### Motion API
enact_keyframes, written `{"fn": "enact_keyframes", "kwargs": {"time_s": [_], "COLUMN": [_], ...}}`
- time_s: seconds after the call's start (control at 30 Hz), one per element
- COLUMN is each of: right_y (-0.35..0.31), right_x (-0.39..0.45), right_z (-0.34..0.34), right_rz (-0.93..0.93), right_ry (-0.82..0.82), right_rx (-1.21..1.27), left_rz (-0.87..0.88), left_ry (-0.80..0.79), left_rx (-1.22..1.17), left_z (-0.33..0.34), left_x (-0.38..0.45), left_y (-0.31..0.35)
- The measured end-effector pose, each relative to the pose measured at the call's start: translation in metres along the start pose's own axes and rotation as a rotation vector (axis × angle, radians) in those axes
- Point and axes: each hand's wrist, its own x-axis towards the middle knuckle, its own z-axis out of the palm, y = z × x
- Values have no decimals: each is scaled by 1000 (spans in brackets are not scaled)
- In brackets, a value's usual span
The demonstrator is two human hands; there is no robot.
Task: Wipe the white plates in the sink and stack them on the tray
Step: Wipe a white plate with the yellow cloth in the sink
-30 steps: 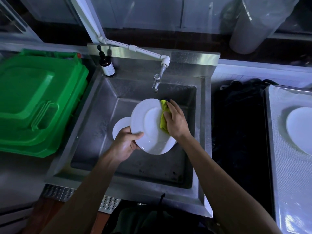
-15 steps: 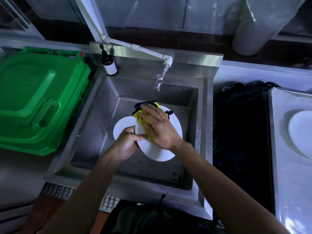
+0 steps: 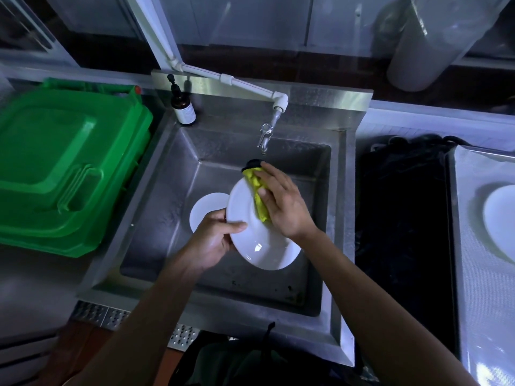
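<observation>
Over the steel sink (image 3: 156, 174) the left hand (image 3: 211, 243) grips a white plate (image 3: 259, 246) by its left rim, thumb lying across the plate's face and the fingers curled round behind it. The plate is held tilted above the basin, not resting on the bottom. The right hand (image 3: 281, 207) presses a yellow cloth (image 3: 257, 196) against the upper right part of the plate, its fingers laid fairly straight over the cloth (the cloth has a dark edge that sticks out past the fingertips at the top). The cloth is bunched in a strip running down the plate's face.

A second white plate (image 3: 203, 210) lies flat on the bottom of the sink, just left of the held one and partly hidden behind it and the left hand. The tap (image 3: 266, 135) hangs from a white pipe above the back of the basin, its spout close over the top of the cloth; whether water is running cannot be told.

On the sink's back left corner stands a brown pump bottle (image 3: 182, 107) with a white label. To the left of the sink sits a green bin (image 3: 61, 162) with its lid closed. To the right, past a dark gap, a grey tray (image 3: 473, 246) lies on the worktop with another white plate (image 3: 501, 218) on it, cut off by the edge of the view
</observation>
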Motion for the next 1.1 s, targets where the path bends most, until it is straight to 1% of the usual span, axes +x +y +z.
{"fn": "enact_keyframes", "kwargs": {"time_s": [0.07,0.13,0.3,0.53,0.73,0.9,1.1], "right_y": [8,16,22,23,6,-18,-41], "right_x": [3,4,-1,-19,-32,-37,-38], "right_z": [-1,-1,5,12,25,38,52], "right_rz": [117,187,318,443,437,372,268], "right_ry": [11,24,67,67,110,133,154], "right_rx": [32,48,67,93,108,132,37], "left_rz": [16,28,35,65,55,71,25], "left_ry": [30,50,91,112,162,190,215], "left_rx": [4,13,1,-78,-121,-125,-180], "left_z": [4,8,13,11,14,18,9], "left_x": [-1,0,2,11,20,26,31], "left_y": [1,3,2,-3,-4,1,4]}}
